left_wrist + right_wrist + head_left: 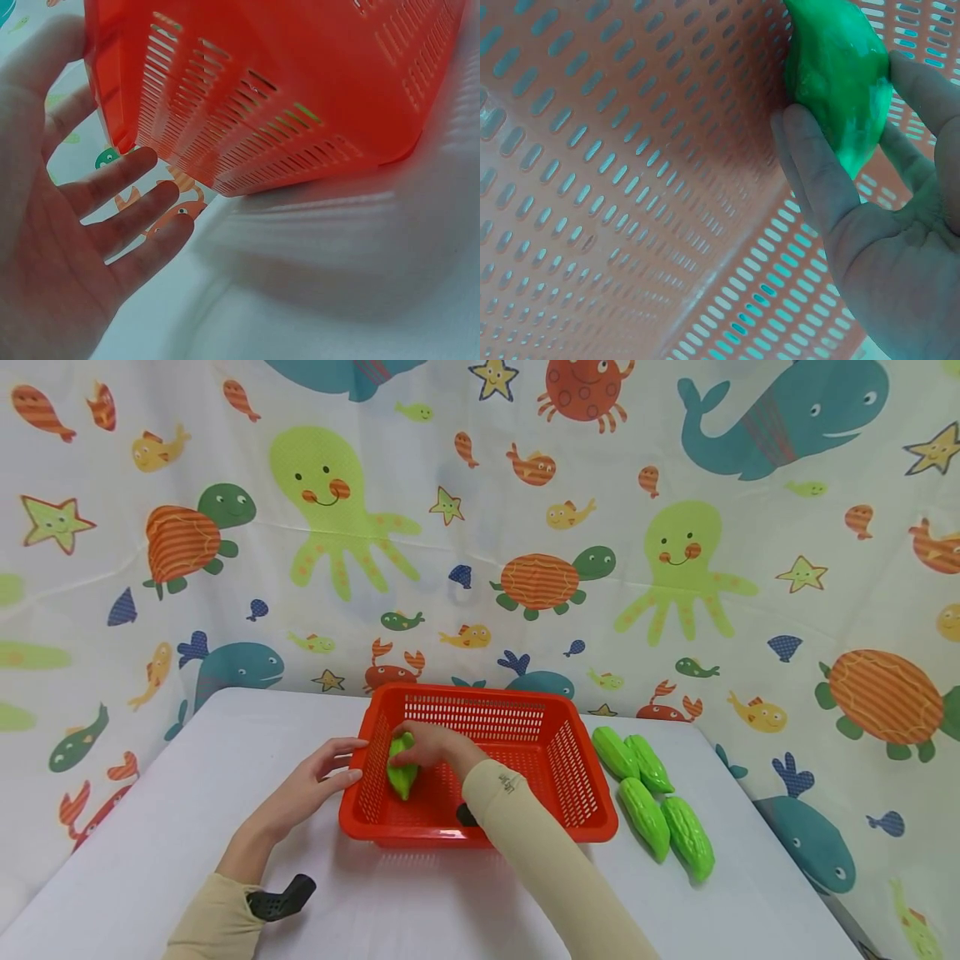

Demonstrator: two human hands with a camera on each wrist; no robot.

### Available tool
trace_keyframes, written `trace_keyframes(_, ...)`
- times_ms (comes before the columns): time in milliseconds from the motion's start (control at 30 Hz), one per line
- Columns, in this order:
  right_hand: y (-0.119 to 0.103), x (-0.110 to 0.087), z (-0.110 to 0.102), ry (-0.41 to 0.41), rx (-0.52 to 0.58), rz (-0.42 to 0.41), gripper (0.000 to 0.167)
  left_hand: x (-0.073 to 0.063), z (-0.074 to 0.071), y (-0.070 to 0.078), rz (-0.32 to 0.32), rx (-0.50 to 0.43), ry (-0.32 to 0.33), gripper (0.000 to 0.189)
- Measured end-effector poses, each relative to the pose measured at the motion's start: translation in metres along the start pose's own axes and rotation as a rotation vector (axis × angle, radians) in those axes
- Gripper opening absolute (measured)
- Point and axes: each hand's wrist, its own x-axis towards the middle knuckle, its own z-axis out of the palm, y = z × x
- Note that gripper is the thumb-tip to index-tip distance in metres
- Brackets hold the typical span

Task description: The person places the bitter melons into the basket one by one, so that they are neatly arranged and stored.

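Note:
A red plastic basket (480,837) with slotted walls stands on the white table. Inside it, near the left wall, my right hand (435,747) holds a green bitter melon (402,772). The right wrist view shows the bitter melon (844,82) between the thumb and fingers of the right hand (889,247), close to the slotted wall. Outside the basket, my left hand (311,785) touches the left rim. Seen in the left wrist view, the left hand (67,240) has its fingers extended and spread beside the basket wall (247,112).
Several green bitter melons (645,814) lie on the table (757,893) just right of the basket. A cloth (480,510) printed with sea animals hangs behind the table. A black device (281,897) is strapped to the left wrist.

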Motion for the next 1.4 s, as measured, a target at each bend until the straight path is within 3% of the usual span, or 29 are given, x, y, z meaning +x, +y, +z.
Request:
trace_keyframes(433, 0.001, 0.0016, 0.0004, 0.009, -0.034, -0.004, 0.048, -0.0002, -0.0002, -0.0008, 0.009, -0.003, 0.002, 0.058)
trace_keyframes(767, 0.003, -0.0001, -0.0014, -0.016, -0.002, -0.002, 0.051, -0.0006, 0.001, -0.0002, -0.008, -0.012, -0.001, 0.058)
trace_keyframes(1400, 0.0013, -0.0039, -0.0032, 0.025, 0.085, 0.017, 0.065, -0.0009, -0.0006, -0.0007, 0.007, 0.0, 0.003, 0.058)
